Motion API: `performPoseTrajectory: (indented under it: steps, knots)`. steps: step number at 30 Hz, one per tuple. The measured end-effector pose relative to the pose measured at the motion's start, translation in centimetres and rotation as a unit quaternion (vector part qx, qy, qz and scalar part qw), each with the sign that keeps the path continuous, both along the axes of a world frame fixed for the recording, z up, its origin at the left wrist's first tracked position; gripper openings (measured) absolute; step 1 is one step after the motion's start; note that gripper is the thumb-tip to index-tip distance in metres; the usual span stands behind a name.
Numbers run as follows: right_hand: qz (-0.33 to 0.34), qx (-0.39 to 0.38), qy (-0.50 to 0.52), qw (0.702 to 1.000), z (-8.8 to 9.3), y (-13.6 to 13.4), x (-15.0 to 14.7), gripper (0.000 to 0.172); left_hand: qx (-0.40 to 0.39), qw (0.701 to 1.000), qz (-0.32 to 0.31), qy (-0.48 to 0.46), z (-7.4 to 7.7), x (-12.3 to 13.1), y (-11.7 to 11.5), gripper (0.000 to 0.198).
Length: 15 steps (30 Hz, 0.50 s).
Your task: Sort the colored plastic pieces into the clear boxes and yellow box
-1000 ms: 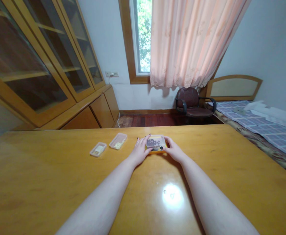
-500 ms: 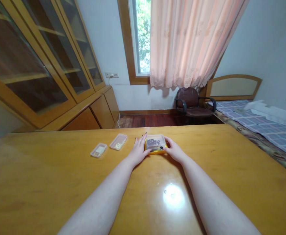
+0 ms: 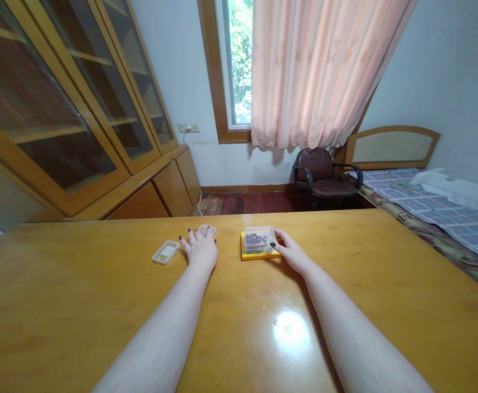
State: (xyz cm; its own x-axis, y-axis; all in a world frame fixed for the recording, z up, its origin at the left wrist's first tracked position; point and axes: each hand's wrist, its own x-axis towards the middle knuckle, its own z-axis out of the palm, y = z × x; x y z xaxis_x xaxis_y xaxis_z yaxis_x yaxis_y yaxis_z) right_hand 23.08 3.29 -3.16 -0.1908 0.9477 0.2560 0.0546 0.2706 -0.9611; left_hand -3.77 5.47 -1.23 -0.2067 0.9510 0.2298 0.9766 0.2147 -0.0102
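Note:
My left hand [image 3: 203,253] reaches over a small clear plastic box [image 3: 211,233], its fingers spread and covering most of that box. Whether the fingertips touch it I cannot tell. Thumb and fingers of my right hand [image 3: 290,251] hold the right side of another clear plastic box [image 3: 258,238] with small dark pieces inside. That box lies on a flat yellow base [image 3: 249,256]. Left of my left hand, a smaller clear box [image 3: 166,252] with pale contents rests on the table.
The wooden table [image 3: 100,305] spreads out in front of me. Beyond its far edge stands a dark red armchair [image 3: 318,169]. A bed [image 3: 447,202] is at the right, and a glass-door cabinet [image 3: 136,164] is on the left.
My left hand has let go of the box on the yellow base and moved left over the box with pale pieces. The right hand stays where it was.

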Motion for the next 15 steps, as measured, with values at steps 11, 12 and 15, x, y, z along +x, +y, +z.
performPoseTrajectory:
  steps: [11,12,15]
  knots:
    - [-0.016,-0.008,-0.015,1.0,0.5,-0.4,-0.2,0.046,0.13,0.97,-0.071,-0.195,1.7,1.3,-0.4,0.047]
    - [-0.019,-0.009,-0.022,1.0,0.6,-0.4,-0.2,0.046,0.178,0.954,-0.105,-0.217,2.0,1.7,-0.7,0.047]
    - [-0.026,-0.007,-0.036,0.999,0.9,-0.6,-0.4,0.047,0.257,0.901,-0.229,-0.266,2.8,3.6,-1.7,0.045]
